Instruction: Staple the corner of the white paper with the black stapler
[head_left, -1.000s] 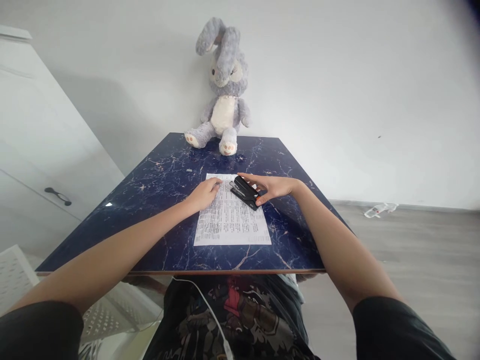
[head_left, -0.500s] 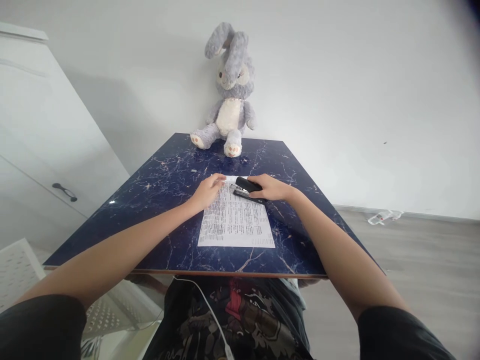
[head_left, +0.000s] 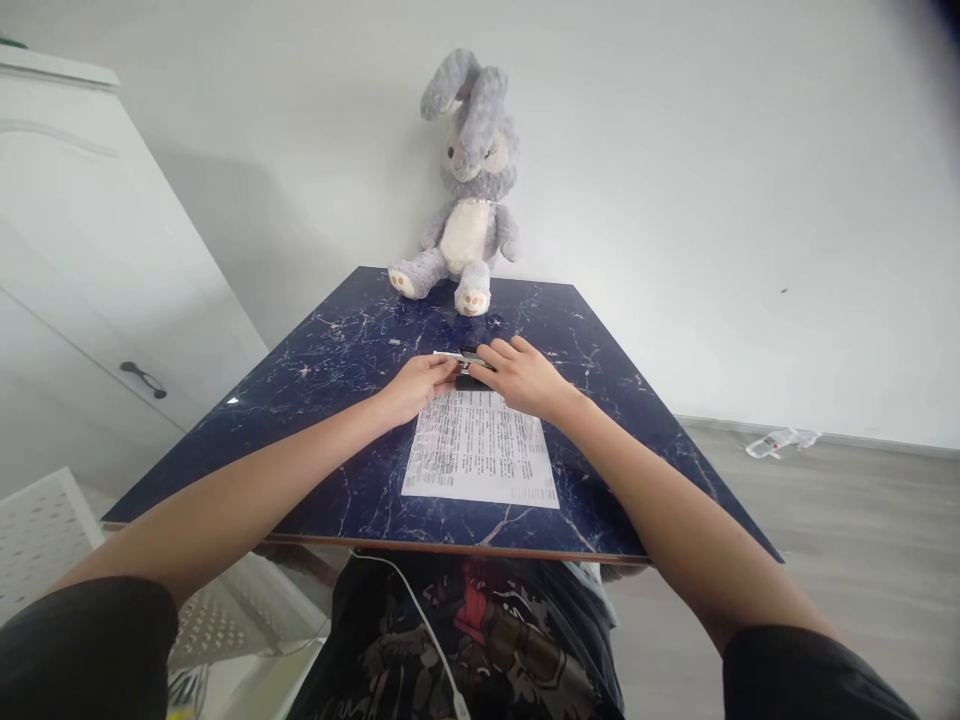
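Observation:
A printed sheet of paper (head_left: 484,450) lies on the dark blue marbled table (head_left: 315,320). My left hand (head_left: 420,385) pinches the sheet's upper left part between thumb and fingers. At the top edge of the paper sits a black stapler (head_left: 474,382), partly covered by my fingers. Closed over the stapler is my right hand (head_left: 525,375), coming in from the right. The stapler's jaw end points left and meets the paper's corner near my left fingertips. Whether the corner lies between the jaws is hard to make out.
A grey plush rabbit (head_left: 472,220) sits at the table's far end against the wall. On the left stand a white cabinet (head_left: 97,230) and a white perforated chair (head_left: 45,530). A crumpled clear wrapper (head_left: 780,442) lies on the floor at right.
My right hand has turned the stapler and brought it left to the paper's top edge. My left hand has closed on the paper's corner. The view has shifted slightly.

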